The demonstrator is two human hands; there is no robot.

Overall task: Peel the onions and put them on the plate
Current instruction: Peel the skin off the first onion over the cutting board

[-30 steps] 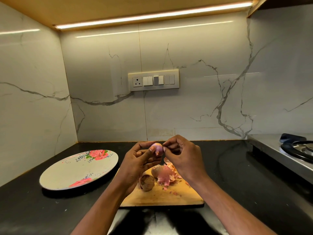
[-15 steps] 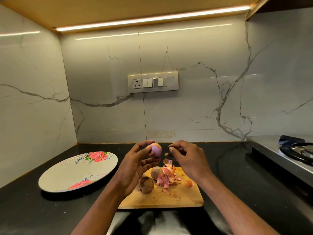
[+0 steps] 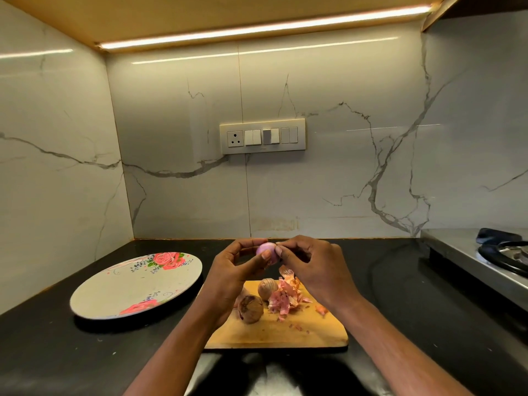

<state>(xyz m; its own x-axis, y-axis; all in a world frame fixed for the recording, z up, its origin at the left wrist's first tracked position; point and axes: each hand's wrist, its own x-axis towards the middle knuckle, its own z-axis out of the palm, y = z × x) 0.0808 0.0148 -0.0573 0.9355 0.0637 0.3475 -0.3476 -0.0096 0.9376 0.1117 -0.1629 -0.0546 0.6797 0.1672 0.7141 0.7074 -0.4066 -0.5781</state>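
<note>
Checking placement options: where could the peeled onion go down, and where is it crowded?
The floral plate is bare. The cutting board's near strip is free; its far half is crowded by two unpeeled onions and peels. Bare counter lies between board and stove.

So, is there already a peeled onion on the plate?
No, the plate holds no onion; the left hand holds the peeled onion above the cutting board.

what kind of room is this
Most likely a home kitchen: a black counter along marble-look walls, a gas stove at the right, and a cutting board with onions being peeled.
</note>
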